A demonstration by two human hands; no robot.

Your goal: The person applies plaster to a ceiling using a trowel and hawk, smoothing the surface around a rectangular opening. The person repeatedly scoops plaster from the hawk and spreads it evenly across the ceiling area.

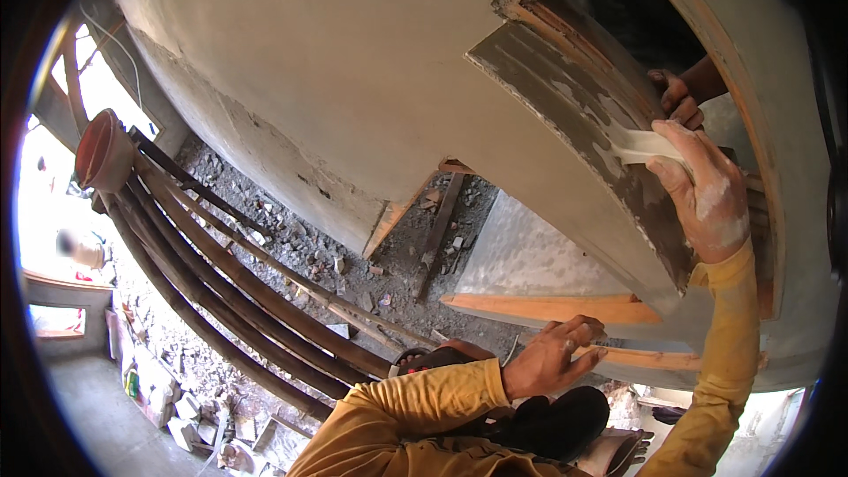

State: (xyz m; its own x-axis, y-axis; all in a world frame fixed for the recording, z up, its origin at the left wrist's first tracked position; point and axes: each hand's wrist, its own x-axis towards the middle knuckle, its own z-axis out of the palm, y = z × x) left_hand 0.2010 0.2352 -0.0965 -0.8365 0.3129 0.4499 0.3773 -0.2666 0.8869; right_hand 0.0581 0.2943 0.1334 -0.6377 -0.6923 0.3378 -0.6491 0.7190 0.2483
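Head view: right hand [708,194] grips white piece [643,147], long axis pointing left; left hand [549,360] loosely spread

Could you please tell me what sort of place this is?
Probably a building site: there is loose rubble, a row of long poles and a bare, unpainted-looking wall.

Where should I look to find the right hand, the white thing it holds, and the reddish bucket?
Right hand [714,199]: head view, back of the hand.
White thing [647,147]: head view, middle of its visible part.
Reddish bucket [116,168]: head view, outer side.
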